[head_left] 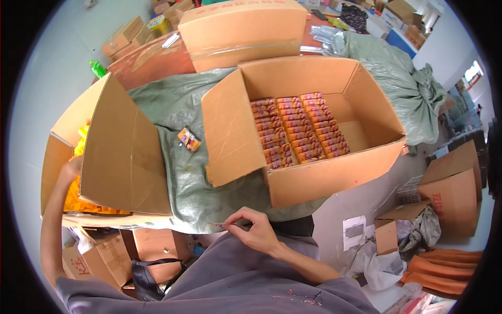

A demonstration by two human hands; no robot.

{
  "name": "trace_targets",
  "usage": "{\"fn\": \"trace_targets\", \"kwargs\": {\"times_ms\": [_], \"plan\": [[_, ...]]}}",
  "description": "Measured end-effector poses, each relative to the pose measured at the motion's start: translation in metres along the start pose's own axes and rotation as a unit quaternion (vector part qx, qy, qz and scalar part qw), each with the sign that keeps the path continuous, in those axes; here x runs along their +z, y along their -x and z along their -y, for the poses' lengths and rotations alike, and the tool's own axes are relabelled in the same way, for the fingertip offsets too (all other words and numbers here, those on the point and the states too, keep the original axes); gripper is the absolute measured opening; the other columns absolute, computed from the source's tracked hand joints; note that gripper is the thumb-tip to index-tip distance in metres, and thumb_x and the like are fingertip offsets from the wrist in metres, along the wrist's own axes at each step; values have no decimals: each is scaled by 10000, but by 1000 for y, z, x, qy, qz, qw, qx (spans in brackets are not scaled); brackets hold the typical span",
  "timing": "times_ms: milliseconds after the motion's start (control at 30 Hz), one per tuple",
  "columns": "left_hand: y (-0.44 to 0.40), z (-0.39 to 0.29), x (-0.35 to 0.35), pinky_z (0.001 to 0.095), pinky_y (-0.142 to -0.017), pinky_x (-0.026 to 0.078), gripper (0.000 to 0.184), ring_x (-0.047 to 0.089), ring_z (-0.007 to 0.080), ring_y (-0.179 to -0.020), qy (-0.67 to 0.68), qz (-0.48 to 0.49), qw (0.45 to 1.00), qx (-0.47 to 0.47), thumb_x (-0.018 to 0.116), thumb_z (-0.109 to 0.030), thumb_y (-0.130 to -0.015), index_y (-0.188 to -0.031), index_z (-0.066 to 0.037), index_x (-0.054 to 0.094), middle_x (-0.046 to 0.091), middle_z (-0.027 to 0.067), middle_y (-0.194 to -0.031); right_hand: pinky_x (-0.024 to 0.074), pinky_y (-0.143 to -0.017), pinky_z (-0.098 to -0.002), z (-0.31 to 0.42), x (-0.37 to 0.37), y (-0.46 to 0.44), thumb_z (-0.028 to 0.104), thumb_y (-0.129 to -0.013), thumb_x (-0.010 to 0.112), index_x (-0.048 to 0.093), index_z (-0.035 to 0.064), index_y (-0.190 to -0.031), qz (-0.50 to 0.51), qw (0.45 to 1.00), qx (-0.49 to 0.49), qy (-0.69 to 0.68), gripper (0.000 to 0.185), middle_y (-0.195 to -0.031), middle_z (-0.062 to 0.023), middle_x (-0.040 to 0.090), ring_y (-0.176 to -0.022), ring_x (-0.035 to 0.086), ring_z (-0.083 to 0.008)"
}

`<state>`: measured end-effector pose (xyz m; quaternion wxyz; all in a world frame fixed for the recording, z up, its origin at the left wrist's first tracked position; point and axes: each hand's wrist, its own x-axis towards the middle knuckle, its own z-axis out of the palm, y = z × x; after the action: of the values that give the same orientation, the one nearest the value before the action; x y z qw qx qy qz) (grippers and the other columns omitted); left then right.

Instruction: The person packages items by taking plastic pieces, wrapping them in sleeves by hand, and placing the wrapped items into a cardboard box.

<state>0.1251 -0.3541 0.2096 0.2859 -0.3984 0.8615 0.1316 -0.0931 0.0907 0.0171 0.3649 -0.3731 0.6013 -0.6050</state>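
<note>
My left hand (73,166) reaches into the cardboard box on the left (123,152), among yellow items (73,196). The box wall and the yellow items hide its fingers. Low in front of my body, my right hand (256,230) is closed in a pinch on a thin flat piece (219,224), seen nearly edge-on. An open cardboard box (329,180) in the middle holds three rows of orange-and-purple packets (298,128), with bare floor at its right side. Between the two boxes, a small orange-and-dark packet (189,139) lies on green sheeting (193,191).
Behind the open box stands a closed carton (243,26). A bulging green sack (397,89) sits at the right. Cartons (452,188), plastic bags (379,267) and orange cloth (444,272) lie lower right. More boxes (107,259) are under the table at left.
</note>
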Motion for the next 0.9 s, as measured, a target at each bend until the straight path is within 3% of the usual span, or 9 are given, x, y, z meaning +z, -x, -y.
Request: {"fn": "trace_targets", "kwargs": {"times_ms": [200,333,533,633,667,733,833,867,900], "plan": [[-22,7,14,286,-686,477,299,593,159,-809,34,-28,999,9,558,-201,-909,-1140,-13,581,629,97,-972,485,-714,-253,3,-8,5,92,-819,728,689,9,-875,-36,997,59,-40,107,-860,-62,686,-791,634,-117],[-28,15,16,298,-726,483,338,601,169,-846,45,-39,998,2,555,-241,-914,-1165,-15,570,627,117,-1007,488,-693,-241,-7,-8,-1,92,-823,732,694,10,-877,-13,1000,3,-13,105,-856,-57,688,-792,633,-104],[-31,21,20,315,-786,492,399,613,185,-902,60,-68,996,-5,551,-301,-922,-1203,-17,553,625,146,-1059,488,-708,-276,-7,-4,-1,82,-818,726,692,2,-876,-10,998,36,-42,104,-841,-79,691,-787,652,-142],[-28,19,7,324,-816,497,430,620,193,-930,73,-115,991,1,549,-330,-927,-1222,-19,545,623,160,-1085,530,-691,-234,-16,-8,2,39,-851,692,681,-11,-877,-14,998,29,-51,58,-864,-77,680,-798,658,-121],[-17,18,-3,327,-826,499,440,622,195,-940,96,-178,979,8,548,-340,-928,-1229,-19,542,623,165,-1094,539,-690,-231,-14,-10,2,30,-855,683,678,-16,-879,-22,995,47,-84,52,-871,-81,676,-798,660,-124],[24,-2,-19,333,-846,502,461,626,201,-958,178,-371,911,34,547,-360,-931,-1241,-20,536,622,175,-1112,558,-687,-226,-8,-16,4,11,-865,665,672,-26,-884,-34,984,85,-153,42,-885,-89,669,-798,665,-132],[113,-83,-1,341,-876,506,492,632,208,-986,366,-675,636,78,545,-390,-935,-1260,-21,528,620,189,-1138,575,-681,-242,-16,-23,5,-20,-869,643,660,-50,-879,-65,981,59,-174,36,-887,-111,652,-792,671,-159],[141,-120,22,374,-939,490,481,625,243,-1035,391,-718,576,16,558,-386,-930,-1235,-14,542,622,205,-1120,577,-680,-248,-17,-24,6,-24,-869,640,657,-55,-879,-71,980,56,-178,37,-885,-115,648,-791,672,-165],[156,-157,56,391,-925,497,453,630,268,-1015,396,-672,618,97,572,-359,-924,-1204,-4,558,629,202,-1107,574,-634,-262,-18,-26,6,-45,-876,617,647,-69,-884,-82,980,39,-177,40,-872,-124,640,-749,665,-172]]}}
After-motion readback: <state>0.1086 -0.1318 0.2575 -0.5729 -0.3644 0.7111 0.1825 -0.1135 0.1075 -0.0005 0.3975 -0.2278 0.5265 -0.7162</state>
